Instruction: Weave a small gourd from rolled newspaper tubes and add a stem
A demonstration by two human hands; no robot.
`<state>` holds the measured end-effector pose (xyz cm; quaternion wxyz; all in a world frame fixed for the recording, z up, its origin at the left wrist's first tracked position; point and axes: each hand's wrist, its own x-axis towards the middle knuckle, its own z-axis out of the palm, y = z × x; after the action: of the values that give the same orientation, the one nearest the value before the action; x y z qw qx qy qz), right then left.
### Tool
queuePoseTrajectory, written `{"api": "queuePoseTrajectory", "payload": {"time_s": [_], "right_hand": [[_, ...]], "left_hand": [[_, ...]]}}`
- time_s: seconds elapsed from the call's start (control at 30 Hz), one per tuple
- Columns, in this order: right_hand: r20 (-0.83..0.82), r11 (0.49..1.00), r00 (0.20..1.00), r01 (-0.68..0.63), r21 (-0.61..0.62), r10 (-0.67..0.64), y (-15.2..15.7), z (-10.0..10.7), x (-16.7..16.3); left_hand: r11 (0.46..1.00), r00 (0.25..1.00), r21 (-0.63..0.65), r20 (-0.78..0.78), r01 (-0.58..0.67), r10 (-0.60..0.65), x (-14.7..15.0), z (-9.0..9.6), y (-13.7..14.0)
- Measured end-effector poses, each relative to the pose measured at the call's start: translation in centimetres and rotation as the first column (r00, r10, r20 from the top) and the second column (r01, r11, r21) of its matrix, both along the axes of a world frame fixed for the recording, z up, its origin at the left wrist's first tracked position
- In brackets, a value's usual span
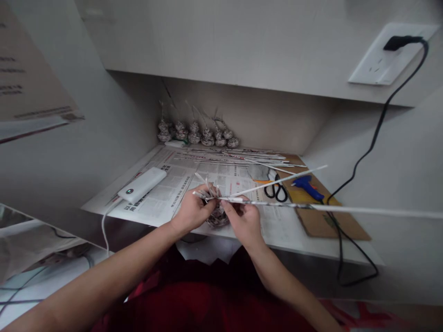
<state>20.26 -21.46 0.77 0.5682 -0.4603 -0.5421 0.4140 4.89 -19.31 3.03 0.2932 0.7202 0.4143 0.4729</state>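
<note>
Newspaper (155, 203) covers much of the counter (318, 245); a white device (143, 184) lies near its left edge, woven gourds (194, 136) along its back. At the front edge the left hand (192, 207), its grip partly hidden, seems to pinch a woven paper piece (218, 219); the right hand (245, 221) pinches a long paper strip (277, 204). Scissors (276, 184) and a blue glue gun (310, 187) lie toward the right edge.

A pale grey alcove in dim, flat light.
Beyond the fingers (251, 212), a white desktop (294, 242) runs back to a shadowed rear wall (277, 117); above them spans a broad grey panel (224, 41), its socket plate (394, 62) up to their right; side walls (114, 129) flank them, a printed sheet (31, 69) high to their left.
</note>
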Motion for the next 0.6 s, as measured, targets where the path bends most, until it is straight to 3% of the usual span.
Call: {"api": "queuePoseTrajectory", "payload": {"time_s": [0.13,0.33,0.47,0.6], "right_hand": [[-0.044,0.998,0.997,0.059,-0.027,-0.06,0.5,-0.4,-0.1],[-0.411,0.962,0.911,-0.104,-0.252,-0.009,1.0,-0.1,-0.7],[-0.435,0.943,0.9,-0.174,-0.284,0.035,1.9,0.7,-0.5],[-0.389,0.94,0.919,-0.188,-0.284,0.066,3.0,0.6,-0.3]], "left_hand": [[0.998,0.987,-0.033,0.153,0.045,-0.039,0.4,0.0,-0.2],[0.975,0.945,-0.176,0.319,0.139,-0.077,0.0,0.0,0.0],[0.962,0.918,-0.196,0.382,0.191,-0.104,-0.4,0.2,0.4],[0.926,0.891,-0.209,0.402,0.314,-0.211,-0.9,0.5,0.8]]}}
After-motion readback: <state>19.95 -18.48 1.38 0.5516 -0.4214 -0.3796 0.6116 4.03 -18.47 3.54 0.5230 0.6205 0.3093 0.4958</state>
